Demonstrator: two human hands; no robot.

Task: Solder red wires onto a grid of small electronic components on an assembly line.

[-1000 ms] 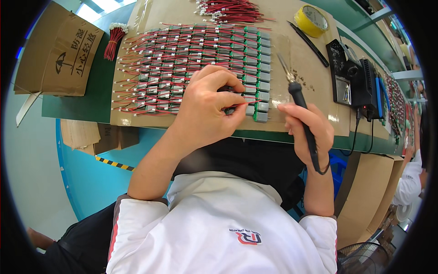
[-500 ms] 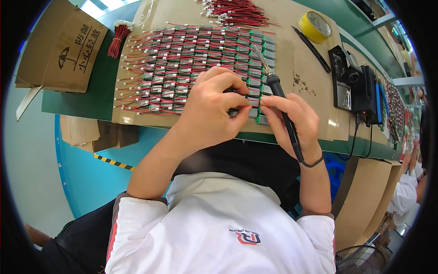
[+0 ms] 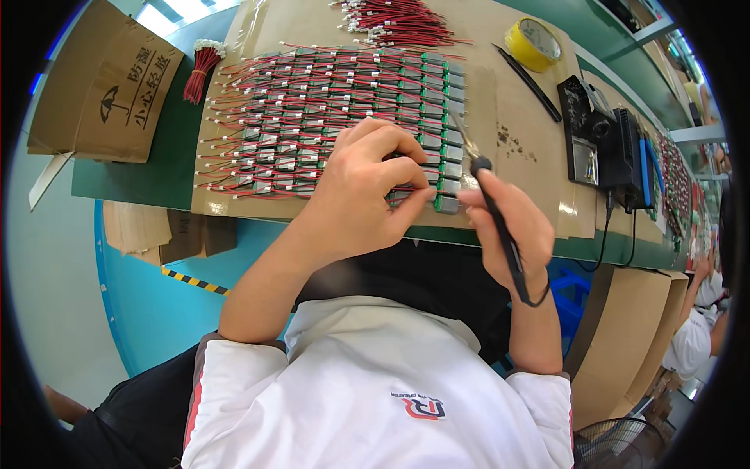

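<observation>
Rows of grey battery cells [image 3: 451, 170] with green circuit-board strips and red and black wires lie on cardboard on the bench. My left hand [image 3: 375, 176] is over the near right part of these rows. Its thumb and forefinger pinch a red wire [image 3: 402, 186] close to the green board of the nearest row. My right hand [image 3: 519, 227] grips a black soldering iron [image 3: 481, 165], just right of the cells. The iron's metal tip points up and away, above the rows' right edge. White connectors end the wires at the left.
A bundle of red wires [image 3: 203, 70] and a cardboard box [image 3: 105, 86] are at left. More red wires [image 3: 398, 23] lie at the far side. Tape [image 3: 533, 44], a black pen-like tool [image 3: 527, 82] and a soldering station [image 3: 621, 156] with its iron stand are at right.
My right hand has moved right and slightly nearer to me, away from the left fingertips, carrying the soldering iron. The left hand has barely moved.
</observation>
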